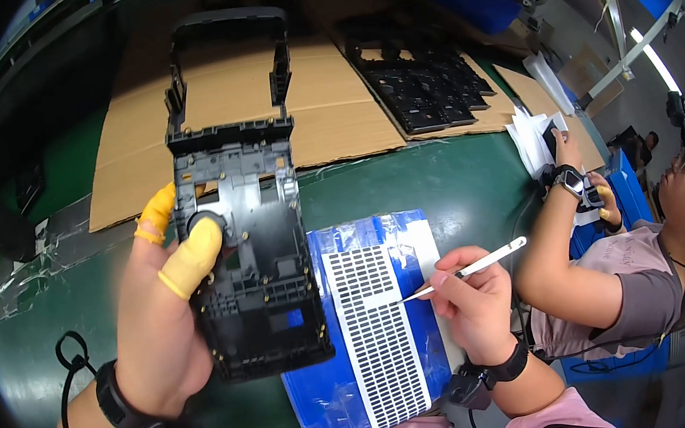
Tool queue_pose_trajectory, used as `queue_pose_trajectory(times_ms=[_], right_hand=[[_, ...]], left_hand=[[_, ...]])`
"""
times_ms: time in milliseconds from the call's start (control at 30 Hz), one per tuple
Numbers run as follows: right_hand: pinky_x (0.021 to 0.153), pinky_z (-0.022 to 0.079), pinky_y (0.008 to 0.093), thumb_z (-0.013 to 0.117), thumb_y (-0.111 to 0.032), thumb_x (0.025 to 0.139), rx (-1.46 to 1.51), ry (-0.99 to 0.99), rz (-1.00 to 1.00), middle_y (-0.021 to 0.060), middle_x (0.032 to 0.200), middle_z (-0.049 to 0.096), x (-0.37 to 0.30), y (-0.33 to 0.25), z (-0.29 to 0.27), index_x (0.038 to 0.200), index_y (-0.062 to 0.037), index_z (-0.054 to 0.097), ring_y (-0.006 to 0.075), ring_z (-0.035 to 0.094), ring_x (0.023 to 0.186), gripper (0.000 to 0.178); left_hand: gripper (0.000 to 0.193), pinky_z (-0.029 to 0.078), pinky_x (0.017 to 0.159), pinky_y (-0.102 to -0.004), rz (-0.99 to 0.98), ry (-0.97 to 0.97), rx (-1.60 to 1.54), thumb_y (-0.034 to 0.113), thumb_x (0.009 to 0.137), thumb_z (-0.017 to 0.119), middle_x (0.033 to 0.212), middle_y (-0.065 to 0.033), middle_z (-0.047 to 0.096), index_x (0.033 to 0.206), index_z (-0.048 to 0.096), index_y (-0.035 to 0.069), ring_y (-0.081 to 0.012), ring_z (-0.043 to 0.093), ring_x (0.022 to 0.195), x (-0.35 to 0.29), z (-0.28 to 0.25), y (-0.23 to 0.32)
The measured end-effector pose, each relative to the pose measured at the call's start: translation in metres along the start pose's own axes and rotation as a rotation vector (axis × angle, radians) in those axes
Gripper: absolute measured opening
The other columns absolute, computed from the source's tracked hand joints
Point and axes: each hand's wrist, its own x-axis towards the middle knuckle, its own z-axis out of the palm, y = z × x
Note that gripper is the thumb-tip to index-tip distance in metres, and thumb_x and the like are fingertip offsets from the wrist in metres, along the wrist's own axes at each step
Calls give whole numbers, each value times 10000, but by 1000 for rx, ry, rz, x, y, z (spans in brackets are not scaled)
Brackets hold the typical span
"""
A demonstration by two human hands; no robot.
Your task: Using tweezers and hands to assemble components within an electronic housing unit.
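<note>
Black plastic frame sits gripped in my left hand; my right hand pinches white tweezers over the blue-backed sticker sheet.

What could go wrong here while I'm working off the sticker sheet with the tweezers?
The left hand holds the black plastic frame upright off the table, pinched by rubber-capped fingers; it might slip or tilt. The tweezers in the right hand point at the white sticker sheet, whose small pieces could crease or misplace. A co-worker's arm sits close by; elbows may bump.
</note>
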Motion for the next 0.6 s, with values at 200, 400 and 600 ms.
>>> queue_pose_trajectory(times_ms=[200, 400, 600], right_hand=[[429, 355, 165, 560, 37, 771, 0, 30, -14, 74, 669, 587, 1, 4, 1, 895, 20, 527, 78, 525, 520, 129], [430, 352, 167, 549, 50, 776, 15, -5, -19, 105, 677, 603, -1, 5, 2, 914, 33, 536, 84, 527, 514, 139], [440, 358, 188, 553, 48, 775, 59, 1, 1, 93, 654, 582, -6, -3, 4, 901, 32, 531, 90, 495, 490, 128]], left_hand=[[342, 452, 798, -261, 86, -14, 20, 196, 884, 494, 1072, -46, 525, 1194, 404, 84, -113, 527, 922, 13, -9, -7], [345, 455, 813, -278, 47, -11, -33, 237, 900, 454, 1089, -48, 519, 1204, 396, 83, -130, 527, 965, 6, -5, -8], [298, 470, 763, -301, -12, -4, -208, 181, 895, 446, 1034, -64, 524, 1168, 381, 80, -139, 535, 871, -4, -4, -10]])
